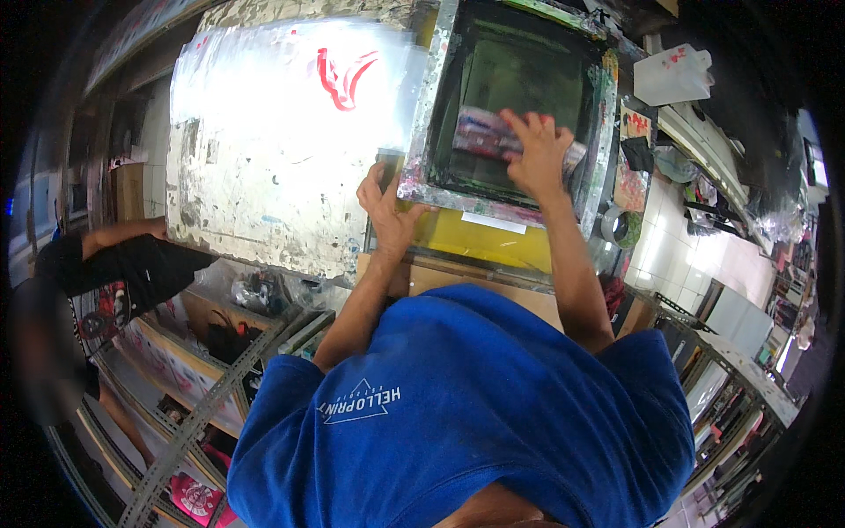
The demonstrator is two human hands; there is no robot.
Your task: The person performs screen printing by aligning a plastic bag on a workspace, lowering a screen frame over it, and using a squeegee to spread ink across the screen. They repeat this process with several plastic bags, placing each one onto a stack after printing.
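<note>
A screen printing frame (415, 187) with ink-stained edges and a dark green mesh lies on a yellow board (440, 231). My right hand (539, 158) is closed on a squeegee (480, 132), which lies sideways across the mesh. The squeegee is smeared with ink and blurred by motion. At the frame's near left corner, my left hand (387, 211) clasps the edge, its thumb along the near side and its fingers along the left side. A white paper strip (493, 223) lies just below the frame.
To the left is a stained white board (273, 158) with a red mark (341, 79). A translucent plastic jug (673, 75) and a tape roll (611, 224) are on the right. Another person's arm (123, 236) reaches toward the white board. Metal racks (202, 431) stand below left.
</note>
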